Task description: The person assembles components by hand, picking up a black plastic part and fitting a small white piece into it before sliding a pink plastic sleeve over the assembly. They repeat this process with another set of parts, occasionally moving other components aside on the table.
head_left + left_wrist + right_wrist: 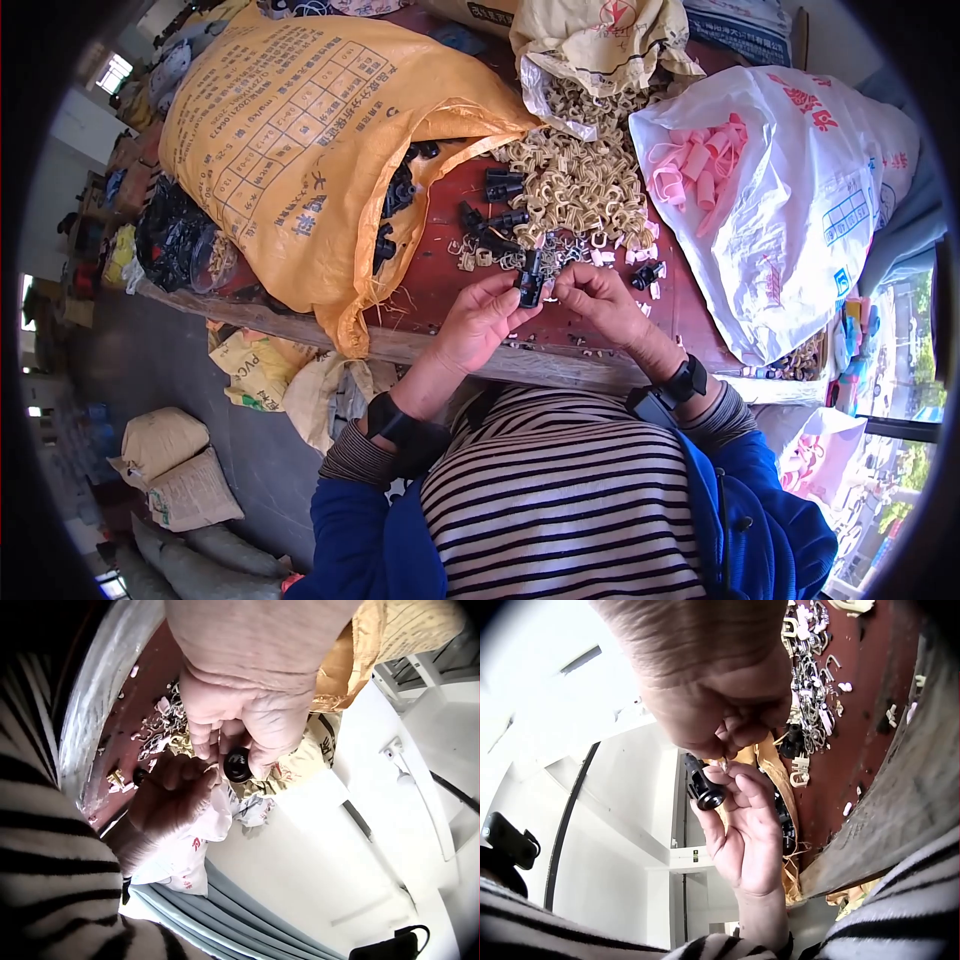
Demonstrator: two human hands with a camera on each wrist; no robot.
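My left hand [478, 322] holds a black plastic part [530, 284] between thumb and fingers, close over the table's front edge. In the right wrist view this part [707, 792] is a slotted, tube-like body with a round ringed end. The left wrist view shows that round black end [238, 765] beside the thumb. Just right of it, my right hand [605, 308] has curled fingers, with thumb and fingertips pinching a small pale piece [724, 764] next to the black part. The fingers hide most of this piece.
Beige clips [585, 180] lie heaped on the red table [445, 225], with small metal pieces [810, 705] in front. More black parts [490, 225] lie behind my left hand. An orange sack [300, 150] stands left; a white bag [790, 200] holding pink strips [700, 165] stands right.
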